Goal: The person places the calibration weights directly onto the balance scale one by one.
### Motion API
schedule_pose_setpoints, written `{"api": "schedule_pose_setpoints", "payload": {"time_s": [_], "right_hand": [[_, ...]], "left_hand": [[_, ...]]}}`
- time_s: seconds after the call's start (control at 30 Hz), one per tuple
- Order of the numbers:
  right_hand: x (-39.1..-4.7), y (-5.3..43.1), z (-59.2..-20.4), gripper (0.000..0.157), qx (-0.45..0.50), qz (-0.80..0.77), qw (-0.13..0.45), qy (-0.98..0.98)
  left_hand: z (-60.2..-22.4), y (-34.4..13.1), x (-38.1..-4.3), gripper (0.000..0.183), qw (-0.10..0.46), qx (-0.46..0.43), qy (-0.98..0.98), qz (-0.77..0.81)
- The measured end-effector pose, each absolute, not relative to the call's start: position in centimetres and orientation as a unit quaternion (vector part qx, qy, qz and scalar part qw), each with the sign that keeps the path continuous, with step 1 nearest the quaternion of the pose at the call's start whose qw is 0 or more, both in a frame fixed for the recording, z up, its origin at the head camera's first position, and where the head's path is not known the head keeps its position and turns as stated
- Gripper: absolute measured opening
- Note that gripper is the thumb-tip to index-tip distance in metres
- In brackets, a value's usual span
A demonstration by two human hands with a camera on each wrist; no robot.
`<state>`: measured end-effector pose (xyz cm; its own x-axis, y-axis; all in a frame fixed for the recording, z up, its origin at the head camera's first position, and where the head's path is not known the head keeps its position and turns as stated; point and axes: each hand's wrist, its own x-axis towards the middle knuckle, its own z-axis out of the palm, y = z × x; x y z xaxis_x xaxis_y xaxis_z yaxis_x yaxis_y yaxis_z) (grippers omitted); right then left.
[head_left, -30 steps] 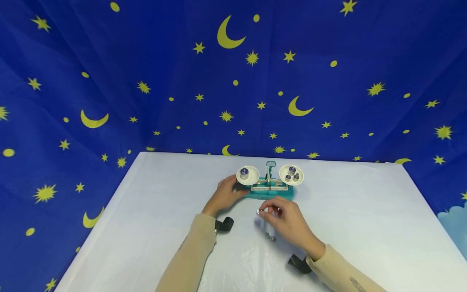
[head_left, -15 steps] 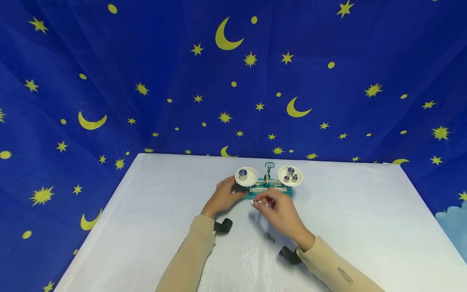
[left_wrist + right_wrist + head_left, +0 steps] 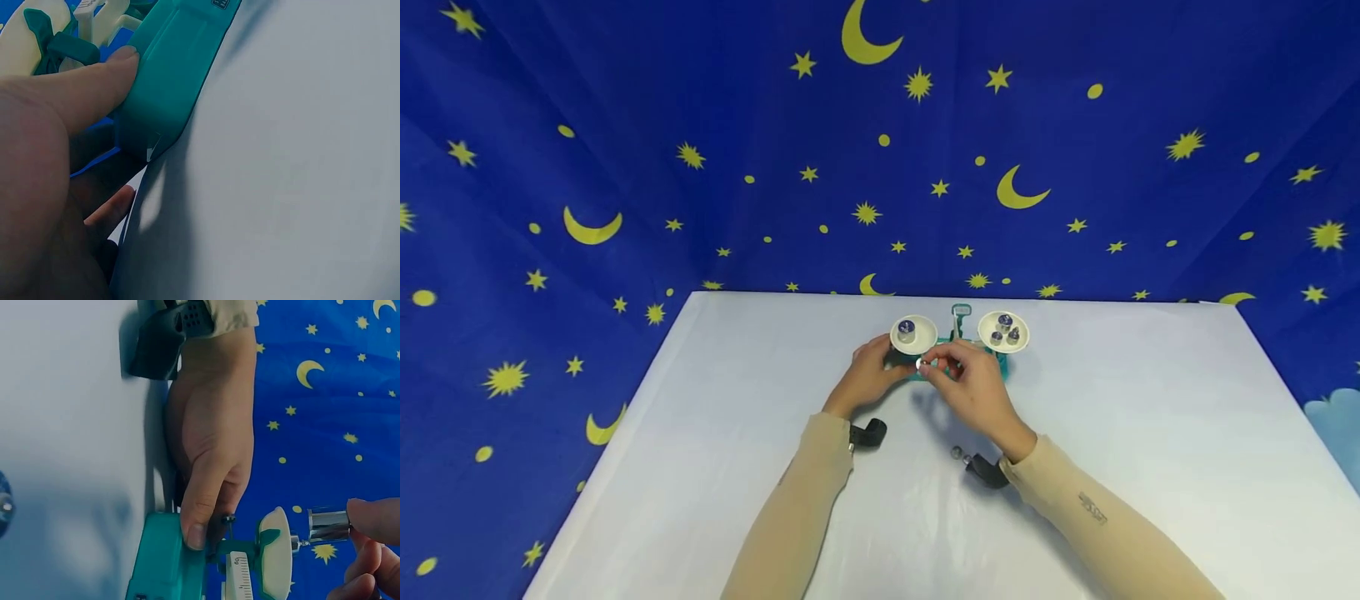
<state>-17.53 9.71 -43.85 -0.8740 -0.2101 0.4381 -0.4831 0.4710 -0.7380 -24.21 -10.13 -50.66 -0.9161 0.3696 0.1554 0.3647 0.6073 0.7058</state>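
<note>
A teal balance scale (image 3: 1003,367) with two white pans stands toward the back of the table. My left hand (image 3: 867,382) grips the left end of its base, thumb on top of the teal base (image 3: 172,75) in the left wrist view. My right hand (image 3: 973,387) pinches a small silver metal weight (image 3: 329,525) in front of the scale, near the left pan (image 3: 916,346). On that pan sits one weight (image 3: 906,332). The right pan (image 3: 985,333) bears three weights (image 3: 1005,322). The right hand hides the middle of the scale.
Two small loose weights (image 3: 957,452) lie on the white table (image 3: 737,383), beside the black camera mount (image 3: 987,472) on the right wrist. A blue curtain (image 3: 760,125) with yellow moons and stars hangs behind the table's back edge.
My right hand has moved away from me and slightly left with the weight, coming closer to the left pan. My left hand stays on the base. The head view has tilted down a little.
</note>
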Motion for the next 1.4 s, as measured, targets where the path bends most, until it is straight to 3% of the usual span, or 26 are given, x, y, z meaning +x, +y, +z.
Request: {"api": "schedule_pose_setpoints", "payload": {"time_s": [0.7, 1.4], "right_hand": [[-20.2, 7.3, -43.6, 0.007, 0.161, 0.483, 0.226, -0.830], [-19.9, 6.0, -45.0, 0.005, 0.125, 0.473, 0.218, -0.845]], "left_hand": [[-49.6, -10.0, -25.0, 0.055, -0.013, 0.205, 0.893, 0.400], [-50.5, -10.1, -23.6, 0.060, -0.001, 0.204, 0.892, 0.403]]}}
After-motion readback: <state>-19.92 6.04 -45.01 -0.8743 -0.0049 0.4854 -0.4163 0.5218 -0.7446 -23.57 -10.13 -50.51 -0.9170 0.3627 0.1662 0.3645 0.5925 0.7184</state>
